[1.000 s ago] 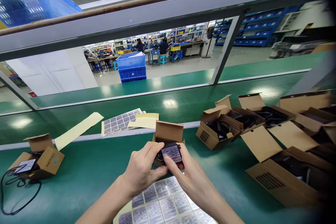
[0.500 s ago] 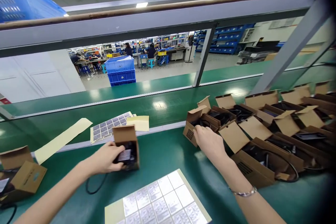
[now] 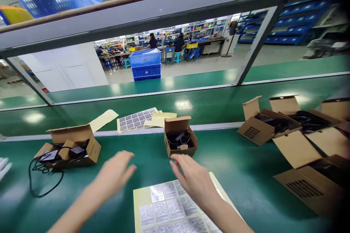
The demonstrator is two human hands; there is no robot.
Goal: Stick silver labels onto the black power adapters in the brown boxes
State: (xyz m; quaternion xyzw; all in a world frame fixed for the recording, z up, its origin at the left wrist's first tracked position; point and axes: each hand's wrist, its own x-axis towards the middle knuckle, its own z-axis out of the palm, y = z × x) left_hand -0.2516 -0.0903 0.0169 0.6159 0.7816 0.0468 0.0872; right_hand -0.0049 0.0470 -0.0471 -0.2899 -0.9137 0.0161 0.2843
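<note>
My left hand [image 3: 117, 171] is blurred over the green bench, thumb and fingers apart, with nothing in it. My right hand [image 3: 193, 176] hovers above a sheet of silvery printed labels [image 3: 169, 207], fingers stretched toward the front of a small open carton [image 3: 180, 152]; whether they touch it I cannot tell. Black cables [image 3: 177, 139] lie coiled inside that carton. Left of my left hand sit open cardboard packaging [image 3: 90, 153] and black power adapters [image 3: 78, 151] with labels. A loose black cable [image 3: 41, 193] trails from there onto the bench.
Several open cartons [image 3: 303, 189] with black cables crowd the right side. Further label sheets [image 3: 136, 119] and yellowish backing paper [image 3: 104, 120] lie along the white strip behind. White, finger-like shapes [image 3: 4, 167] show at the left edge. A frame bar [image 3: 164, 2] crosses above.
The view has swung left. My left hand has let go of the adapter in its carton. My right hand has left the right-hand row, and a cable-filled carton now stands in the middle.
</note>
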